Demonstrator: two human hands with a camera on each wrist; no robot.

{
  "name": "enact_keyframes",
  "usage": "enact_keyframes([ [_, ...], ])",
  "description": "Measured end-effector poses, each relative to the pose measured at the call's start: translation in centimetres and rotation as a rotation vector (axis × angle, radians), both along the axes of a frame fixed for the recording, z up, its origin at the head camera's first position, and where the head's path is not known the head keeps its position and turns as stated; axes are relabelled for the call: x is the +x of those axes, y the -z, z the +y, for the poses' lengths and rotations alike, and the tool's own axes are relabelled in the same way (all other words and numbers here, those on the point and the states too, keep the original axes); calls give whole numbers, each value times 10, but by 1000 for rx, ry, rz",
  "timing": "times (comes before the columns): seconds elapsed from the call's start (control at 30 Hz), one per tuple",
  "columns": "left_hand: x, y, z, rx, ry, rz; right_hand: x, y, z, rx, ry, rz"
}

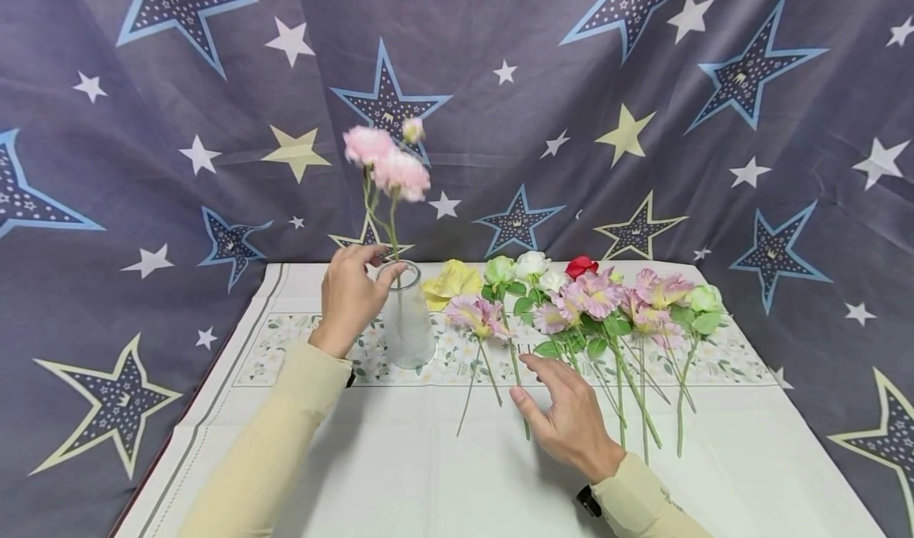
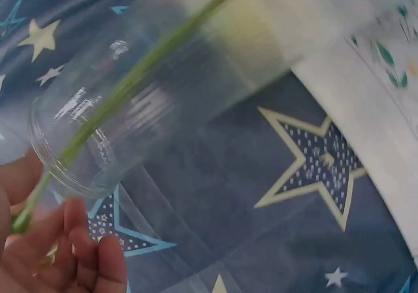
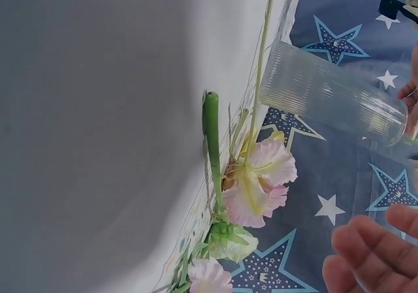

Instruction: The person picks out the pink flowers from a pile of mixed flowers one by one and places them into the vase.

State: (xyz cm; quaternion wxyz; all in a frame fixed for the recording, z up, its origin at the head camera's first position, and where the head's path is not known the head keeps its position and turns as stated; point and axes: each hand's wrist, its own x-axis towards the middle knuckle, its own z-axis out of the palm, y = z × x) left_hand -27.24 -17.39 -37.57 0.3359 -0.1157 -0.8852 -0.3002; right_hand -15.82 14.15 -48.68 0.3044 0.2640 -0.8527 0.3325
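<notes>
A pink flower [image 1: 401,174] with fluffy heads and a bud stands in a clear ribbed glass vase [image 1: 410,332], its green stem [image 2: 147,64] running down inside the glass. My left hand [image 1: 351,293] is at the vase mouth, thumb and curled fingers around the stem; fingertips are right at the rim. The flower heads look blurred. Lower and to the right, my right hand [image 1: 567,415] is held over the table with relaxed fingers and nothing in them. Closest to it are flower stems and a pink-and-yellow flower [image 1: 480,316] lying on the cloth.
Several more flowers lie in a row at the right: a yellow one [image 1: 453,282], white roses [image 1: 531,265], a red rose [image 1: 581,266], pink ruffled ones [image 1: 596,293] and a pale green one [image 1: 704,298]. A white tablecloth [image 1: 400,466] covers the table. Behind hangs a starry curtain [image 1: 471,14].
</notes>
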Motion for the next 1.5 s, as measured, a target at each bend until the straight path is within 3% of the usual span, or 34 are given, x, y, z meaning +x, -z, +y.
enact_keyframes([
  [0.17, 6, 3, 2, 22, -39, 77, 0, 1, 1, 1, 3, 3],
  [0.33, 12, 8, 4, 48, -34, 82, 0, 2, 1, 4, 11, -2],
  [0.57, 20, 16, 10, 82, -7, 83, -1, 3, 2, 10, 17, -7],
  [1.23, 41, 31, 21, 105, 41, 199, -6, 1, 7, 35, 40, -23],
  [1.5, 56, 43, 27, 135, 79, 181, -11, -1, 3, 54, 45, -21],
])
